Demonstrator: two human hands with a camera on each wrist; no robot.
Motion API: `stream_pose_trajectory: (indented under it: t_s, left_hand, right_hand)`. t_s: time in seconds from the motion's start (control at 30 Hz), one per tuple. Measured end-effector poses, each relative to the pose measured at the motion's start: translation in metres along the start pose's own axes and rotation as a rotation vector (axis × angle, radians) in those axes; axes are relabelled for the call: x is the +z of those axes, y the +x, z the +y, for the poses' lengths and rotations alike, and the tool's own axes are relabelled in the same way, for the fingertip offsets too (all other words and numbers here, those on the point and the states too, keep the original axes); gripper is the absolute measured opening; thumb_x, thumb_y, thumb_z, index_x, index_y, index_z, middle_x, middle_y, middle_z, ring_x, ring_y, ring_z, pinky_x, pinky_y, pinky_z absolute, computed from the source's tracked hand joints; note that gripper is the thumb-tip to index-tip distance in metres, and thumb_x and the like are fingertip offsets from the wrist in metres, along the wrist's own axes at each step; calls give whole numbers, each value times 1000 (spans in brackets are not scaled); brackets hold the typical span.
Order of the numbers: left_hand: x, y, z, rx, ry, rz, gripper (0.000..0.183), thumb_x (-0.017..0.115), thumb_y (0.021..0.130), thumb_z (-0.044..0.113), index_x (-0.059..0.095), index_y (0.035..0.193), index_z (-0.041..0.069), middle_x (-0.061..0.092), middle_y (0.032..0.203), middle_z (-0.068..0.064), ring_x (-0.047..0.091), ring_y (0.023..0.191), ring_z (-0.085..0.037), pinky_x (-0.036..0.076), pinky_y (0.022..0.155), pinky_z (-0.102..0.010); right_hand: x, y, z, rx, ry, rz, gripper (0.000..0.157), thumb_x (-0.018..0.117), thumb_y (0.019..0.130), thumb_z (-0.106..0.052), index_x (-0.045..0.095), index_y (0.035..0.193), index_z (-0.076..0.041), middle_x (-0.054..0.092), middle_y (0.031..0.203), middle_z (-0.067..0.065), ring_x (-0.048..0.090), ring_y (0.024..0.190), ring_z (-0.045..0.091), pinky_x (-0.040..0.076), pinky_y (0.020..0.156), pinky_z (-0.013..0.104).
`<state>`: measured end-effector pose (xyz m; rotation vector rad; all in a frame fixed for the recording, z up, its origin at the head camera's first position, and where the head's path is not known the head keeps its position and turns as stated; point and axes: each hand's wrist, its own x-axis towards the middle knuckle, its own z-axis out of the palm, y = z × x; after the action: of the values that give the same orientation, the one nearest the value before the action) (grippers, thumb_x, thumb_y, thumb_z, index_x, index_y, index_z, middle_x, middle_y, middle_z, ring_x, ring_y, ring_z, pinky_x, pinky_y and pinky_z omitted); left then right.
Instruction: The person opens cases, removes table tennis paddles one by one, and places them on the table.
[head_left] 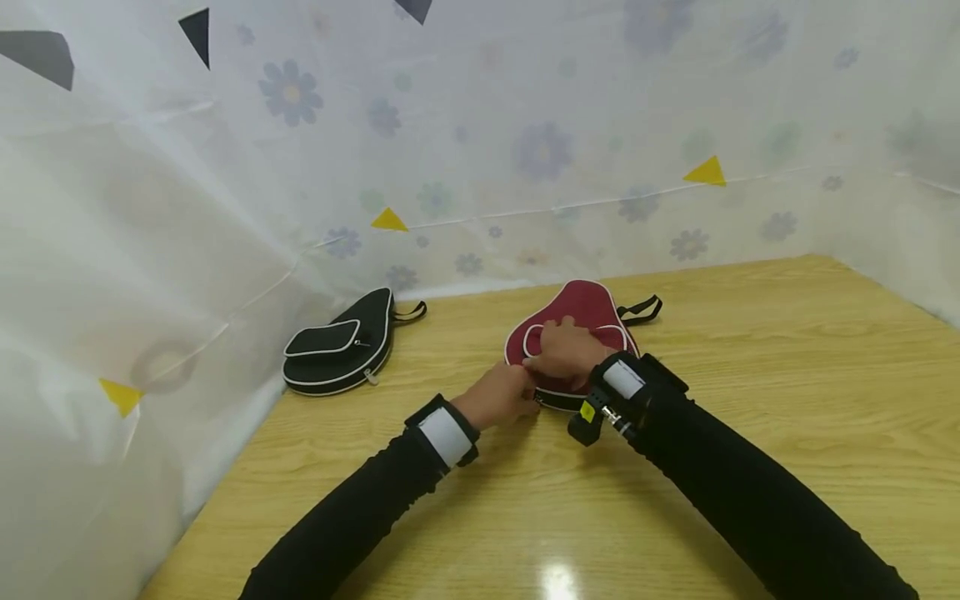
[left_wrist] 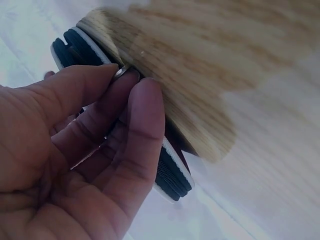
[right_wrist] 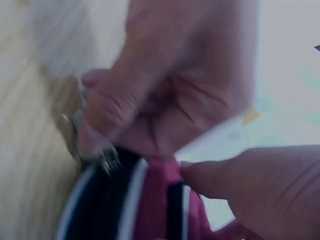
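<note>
A dark red, pear-shaped zip case with white piping and a front pocket lies on the table. At its near left edge my left hand pinches a small metal zipper pull between thumb and forefinger. The zip's black side band runs under that hand in the left wrist view. My right hand rests on top of the case with its fingers spread over the pocket. Its thumb touches the red fabric close to the left hand in the right wrist view.
A black case of the same shape, with a pocket and wrist loop, lies at the table's left edge. The red case's black loop points right. White flowered sheeting hangs behind and along the sides of the wooden table.
</note>
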<state>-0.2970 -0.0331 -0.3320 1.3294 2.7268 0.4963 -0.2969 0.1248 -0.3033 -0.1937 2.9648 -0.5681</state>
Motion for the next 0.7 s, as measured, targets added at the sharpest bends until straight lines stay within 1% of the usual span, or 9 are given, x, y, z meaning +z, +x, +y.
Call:
stream_pose_trajectory:
  t_s: [0.07, 0.13, 0.2, 0.33, 0.47, 0.6, 0.7]
  left_hand:
    - [1, 0, 0, 17, -3, 7, 31, 77, 87, 3, 62, 60, 2, 37, 52, 10, 33, 47, -3, 25, 46, -17]
    - [1, -1, 1, 27, -5, 9, 32, 78, 86, 3, 61, 59, 3, 36, 52, 10, 32, 47, -3, 25, 47, -17]
    - [0, 0, 2, 40, 2, 17, 35, 78, 85, 3, 57, 57, 5, 35, 52, 10, 31, 47, -3, 24, 47, -17]
    - [-1, 1, 3, 58, 18, 29, 38, 77, 85, 1, 51, 58, 9, 34, 54, 9, 32, 50, -5, 24, 49, -17]
    - [-1, 2, 2, 51, 27, 19, 32, 77, 85, 1, 56, 61, 5, 36, 55, 9, 34, 51, -5, 25, 49, -17]
    - [-2, 1, 1, 41, 11, 19, 27, 77, 85, 1, 61, 63, 0, 36, 54, 9, 33, 49, -5, 25, 48, -17]
    - [-2, 0, 0, 37, -8, 23, 26, 76, 86, 0, 63, 63, -1, 37, 54, 8, 33, 48, -4, 24, 47, -17]
  right_hand:
    - [6, 1, -4, 8, -14, 52, 74, 63, 99, -38, 40, 139, 19, 43, 123, 36, 65, 86, 43, 59, 67, 45]
    - [10, 1, -7, 10, -40, 97, 73, 62, 99, -37, 41, 137, 21, 43, 123, 37, 63, 93, 47, 58, 78, 53]
    - [12, 0, -9, 16, -57, 129, 70, 62, 100, -36, 41, 137, 20, 43, 124, 38, 63, 98, 49, 55, 85, 57]
    - [9, -2, -9, 33, -45, 146, 66, 64, 99, -33, 42, 136, 17, 41, 123, 37, 63, 97, 49, 54, 87, 58]
    - [6, -3, -10, 54, 0, 121, 66, 65, 98, -31, 41, 139, 15, 38, 125, 36, 61, 100, 49, 53, 89, 58]
    - [7, 0, -12, 70, 42, 88, 66, 63, 99, -28, 38, 143, 15, 34, 131, 36, 59, 107, 51, 52, 91, 56]
    - [8, 2, -14, 88, 52, 67, 64, 61, 100, -26, 37, 144, 14, 32, 133, 35, 59, 107, 49, 52, 90, 54]
